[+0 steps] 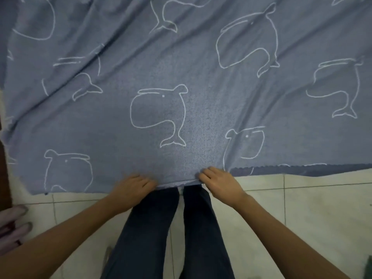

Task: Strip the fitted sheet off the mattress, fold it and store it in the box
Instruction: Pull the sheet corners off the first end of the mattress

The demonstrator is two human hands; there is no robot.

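Head view looks down on the sheet (181, 77), blue-grey with white whale outlines. It is spread wide and mostly flat, with slack creases running toward its far left corner. What it lies on is hidden, so I cannot tell whether the mattress is under it, and no box shows. Both hands meet the sheet's near edge, close together. The left hand (133, 186) curls its fingers onto the cloth, and the right hand (219, 181) bunches the edge under bent fingers. Gripping at 2 nearby points probably gives a firm hold for lifting that edge over into a first fold. The legs (153, 228) stand right against the near edge, feet hidden beneath it, on the tiled floor (302, 208).
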